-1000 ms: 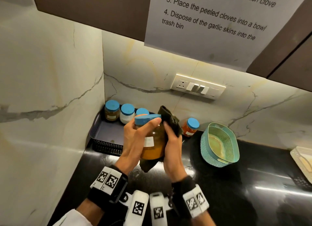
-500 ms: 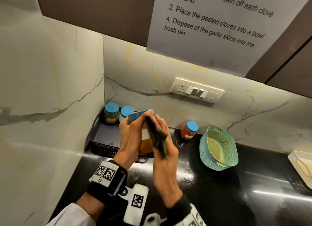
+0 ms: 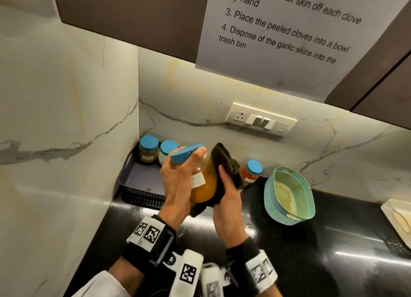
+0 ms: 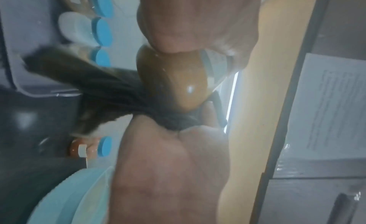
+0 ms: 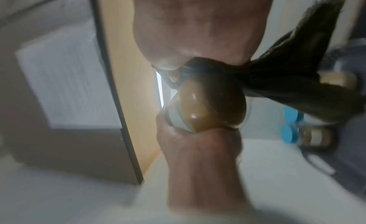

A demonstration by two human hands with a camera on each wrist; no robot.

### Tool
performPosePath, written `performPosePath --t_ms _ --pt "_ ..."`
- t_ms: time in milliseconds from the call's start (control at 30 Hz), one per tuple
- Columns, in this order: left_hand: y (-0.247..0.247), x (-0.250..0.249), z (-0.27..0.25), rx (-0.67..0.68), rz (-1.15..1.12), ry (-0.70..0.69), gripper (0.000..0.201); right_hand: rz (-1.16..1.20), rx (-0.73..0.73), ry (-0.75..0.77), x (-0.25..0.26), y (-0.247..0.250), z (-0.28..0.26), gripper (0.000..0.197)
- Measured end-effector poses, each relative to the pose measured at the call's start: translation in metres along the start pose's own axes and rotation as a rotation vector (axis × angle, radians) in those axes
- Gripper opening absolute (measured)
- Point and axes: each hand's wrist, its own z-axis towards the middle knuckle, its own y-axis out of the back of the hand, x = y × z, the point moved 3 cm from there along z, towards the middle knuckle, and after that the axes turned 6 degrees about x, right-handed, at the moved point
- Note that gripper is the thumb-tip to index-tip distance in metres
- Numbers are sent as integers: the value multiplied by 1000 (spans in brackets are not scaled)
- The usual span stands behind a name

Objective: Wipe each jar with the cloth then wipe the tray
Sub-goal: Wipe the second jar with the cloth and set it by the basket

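My left hand (image 3: 178,181) grips a blue-lidded jar of orange-brown paste (image 3: 204,181), tilted, above the counter in front of the tray. My right hand (image 3: 229,192) holds a dark cloth (image 3: 226,163) pressed against the jar's right side; a loose end hangs under the jar. The wrist views show the jar's base (image 4: 174,83) (image 5: 210,108) with the cloth (image 4: 111,92) (image 5: 287,86) trailing beside it. The dark tray (image 3: 142,176) sits in the corner with two blue-lidded jars (image 3: 148,149) (image 3: 168,151) at its back. A red-filled jar (image 3: 251,172) stands on the counter right of my hands.
A teal basket (image 3: 289,196) leans on the black counter (image 3: 333,241) to the right. A white tray (image 3: 398,219) shows at the right edge. Marble walls close the left side and back, with a switch panel (image 3: 260,119) and overhead cabinets.
My right hand swept the cloth across the jar's front half a second ago and has swung back to its right side. The left hand keeps hold of the jar, which sits slightly higher.
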Motion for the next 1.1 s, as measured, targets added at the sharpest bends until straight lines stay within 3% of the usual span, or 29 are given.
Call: performPosePath --t_ms 67,167,267,400,500,667,833,967,1100 --pt "-2 -6 0 15 72 -125 60 143 -24 -172 3 -3 3 32" --pt "-4 -20 3 66 230 -374 69 320 7 -248 5 -7 -5 40" --pt "0 -28 7 79 281 -539 66 425 32 -284 2 -6 -16 47" --pt "5 -32 14 5 234 -570 68 326 32 -204 4 -7 -25 43" --pt "-1 -26 4 87 242 -566 72 300 20 -159 12 -7 -14 39" --pt "-8 -20 -8 222 264 -588 76 489 88 -353 8 -4 6 45" --pt "-19 -27 -11 407 427 -678 81 619 205 -346 -17 -7 7 59" --pt "-18 -27 -2 425 507 -739 86 647 263 -374 -38 -8 7 80" --pt "-18 -18 -1 403 537 -774 84 750 236 -456 -42 -2 1 68"
